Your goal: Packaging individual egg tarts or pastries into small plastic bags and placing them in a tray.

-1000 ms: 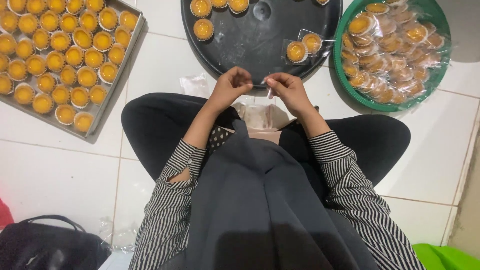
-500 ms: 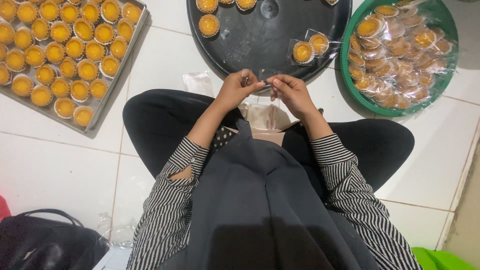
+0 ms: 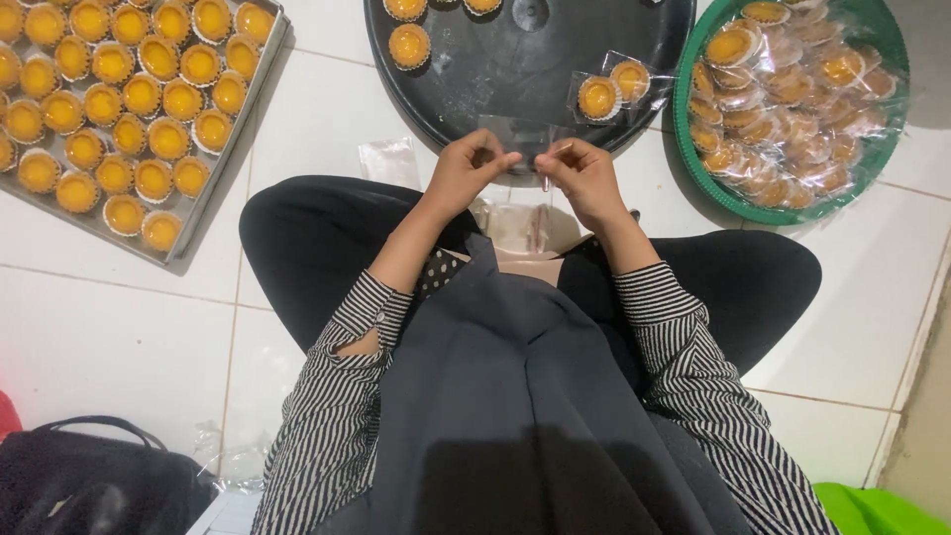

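Note:
My left hand (image 3: 466, 170) and my right hand (image 3: 584, 173) are raised together over my lap, both pinching the edges of a small clear plastic bag (image 3: 523, 139) held between them. Just beyond the hands lies a round black tray (image 3: 525, 59) with two bare yellow tarts (image 3: 408, 45) and two tarts in clear wrappers (image 3: 614, 89). A pile of clear bags (image 3: 515, 226) rests on my lap under the hands.
A metal tray (image 3: 213, 188) full of yellow tarts lies at the left. A green basket (image 3: 723, 193) of wrapped tarts stands at the right. A loose clear bag (image 3: 389, 160) lies on the white tiled floor. A black bag (image 3: 89, 485) sits at lower left.
Both hands have stayed together over the lap, working the clear bag, which now spreads a little wider between the fingers. The trays have not moved.

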